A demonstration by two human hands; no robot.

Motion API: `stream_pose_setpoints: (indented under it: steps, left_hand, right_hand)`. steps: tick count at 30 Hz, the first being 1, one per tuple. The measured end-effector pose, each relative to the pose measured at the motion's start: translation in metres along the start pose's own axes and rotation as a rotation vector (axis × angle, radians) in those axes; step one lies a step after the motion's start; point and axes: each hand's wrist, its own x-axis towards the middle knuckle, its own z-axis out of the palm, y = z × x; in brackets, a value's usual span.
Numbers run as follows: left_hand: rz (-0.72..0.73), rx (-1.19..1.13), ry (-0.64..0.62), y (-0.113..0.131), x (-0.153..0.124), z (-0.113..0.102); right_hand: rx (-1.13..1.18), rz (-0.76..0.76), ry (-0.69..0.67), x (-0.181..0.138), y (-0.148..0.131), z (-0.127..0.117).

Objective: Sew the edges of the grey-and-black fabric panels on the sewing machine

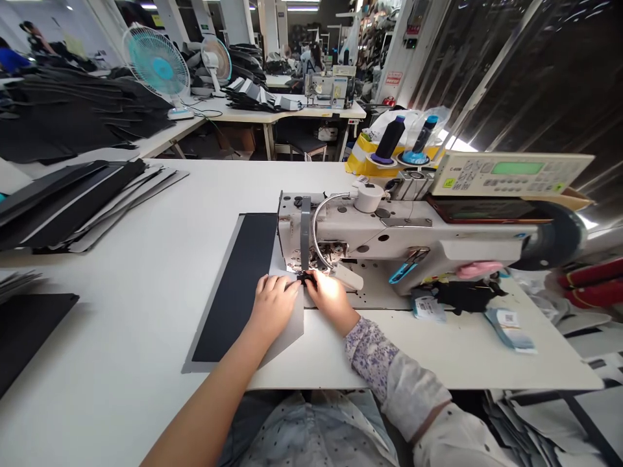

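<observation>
Black fabric bunched into a small tab sits at the front of the sewing head, right under the person's fingertips, so its exact shape is hidden. The right hand lies just beside it, its curled fingers closing over the tab, though I cannot tell whether they truly pinch it. The left hand rests on a long dark rectangular panel, its fingers extended together and reaching the tab's near edge. Beneath the panel lies a pale grey sheet, a little wider and slightly askew.

The hands work very close to the needle area of the cream cast-metal sewing machine, so a sudden start of the machine could catch a fingertip. Any slackening of the fingers could let the small tab shift, and the dark panel could slide on the grey sheet, leaving the layers misaligned.

The curved silver gooseneck lamp glares on the right hand, which could make black-on-black edges harder to judge. Stacked dark panels lie to the left on the white worktop, well apart from the hands.
</observation>
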Motion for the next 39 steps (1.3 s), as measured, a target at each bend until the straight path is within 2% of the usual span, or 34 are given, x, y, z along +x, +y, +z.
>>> stream_pose_setpoints:
  steps: [7,11,14,18,20,22,25,31,39]
  left_hand:
    - [0.007,0.000,0.019,0.002,0.002,0.001]
    - [0.011,-0.028,0.017,-0.001,0.003,0.004]
    - [0.016,-0.047,0.008,-0.005,0.006,0.006]
    - [0.015,-0.051,0.003,-0.012,0.014,0.012]
    - [0.004,-0.043,0.008,-0.015,0.018,0.016]
    - [-0.008,-0.039,0.006,-0.016,0.019,0.017]
    - [-0.013,-0.052,-0.022,-0.016,0.012,0.013]
    - [-0.011,-0.120,-0.047,-0.016,-0.008,0.001]
    - [-0.023,-0.142,-0.016,-0.027,0.010,0.013]
  right_hand:
    - [-0.193,-0.038,0.074,0.000,0.004,0.008]
    - [-0.186,-0.049,0.099,0.001,0.006,0.011]
    - [-0.105,-0.053,0.101,-0.003,0.004,0.003]
    - [0.097,-0.222,0.000,-0.025,-0.005,-0.011]
    - [0.112,-0.322,-0.051,-0.039,-0.010,-0.016]
    - [0.081,-0.359,-0.066,-0.049,-0.013,-0.018]
    - [0.034,-0.357,-0.072,-0.053,-0.014,-0.018]
    - [-0.059,-0.344,-0.078,-0.041,-0.010,-0.016]
    - [-0.117,-0.286,-0.077,-0.023,-0.009,-0.013]
